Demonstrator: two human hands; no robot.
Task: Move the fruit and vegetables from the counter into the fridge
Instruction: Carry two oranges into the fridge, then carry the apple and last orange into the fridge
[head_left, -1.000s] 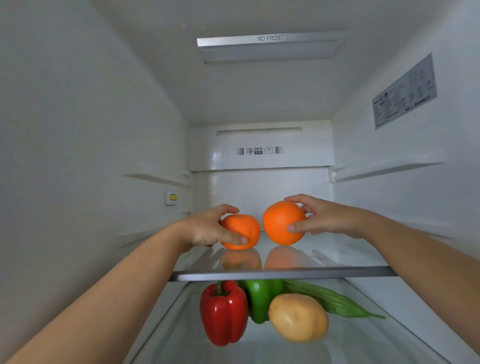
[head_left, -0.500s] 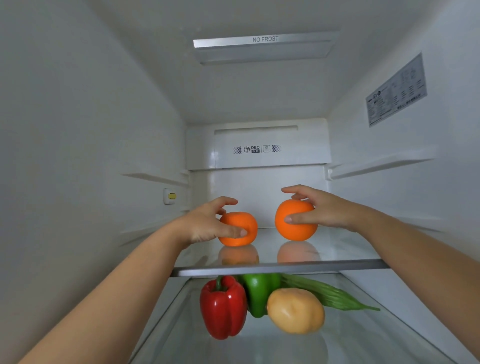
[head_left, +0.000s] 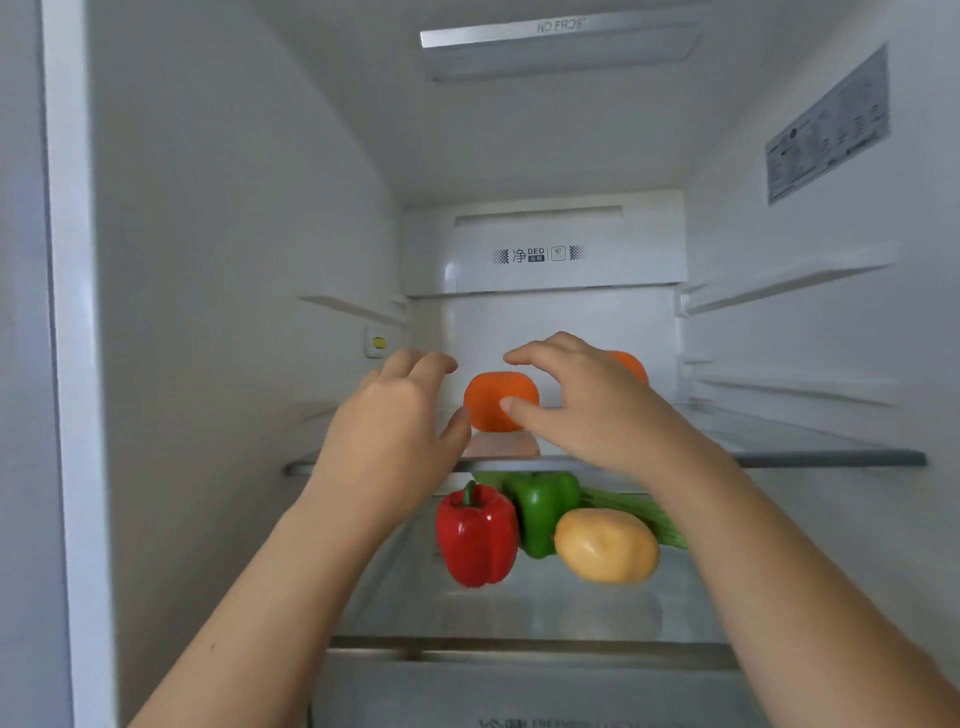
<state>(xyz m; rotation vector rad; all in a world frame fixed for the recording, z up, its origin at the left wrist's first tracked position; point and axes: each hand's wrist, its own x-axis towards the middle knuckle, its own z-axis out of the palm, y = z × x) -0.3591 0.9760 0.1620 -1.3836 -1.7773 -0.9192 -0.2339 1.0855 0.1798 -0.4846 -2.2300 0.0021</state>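
From the head view we look straight into the fridge (head_left: 234, 260), and both arms reach in over the front edge of the upper glass shelf (head_left: 831, 458). The left hand (head_left: 395, 415) and the right hand (head_left: 587, 410) hover with fingers loosely spread, so we read each grip as released and holding nothing. An orange fruit (head_left: 498, 400) sits on that shelf between the two hands. The right thumb crosses in front of it, and we cannot tell whether it touches. A second orange fruit (head_left: 631, 366) sits farther back, mostly hidden behind the right hand. Both stand well in from the shelf edge, which we judge keeps round fruit from rolling out. On the lower shelf (head_left: 519, 613) a red pepper (head_left: 475, 535), a green pepper (head_left: 543, 509), a potato (head_left: 605, 545) and a long green vegetable (head_left: 644, 512) lie clustered, vegetables below and fruit above. The bench is out of sight, so we cannot tell what remains there.
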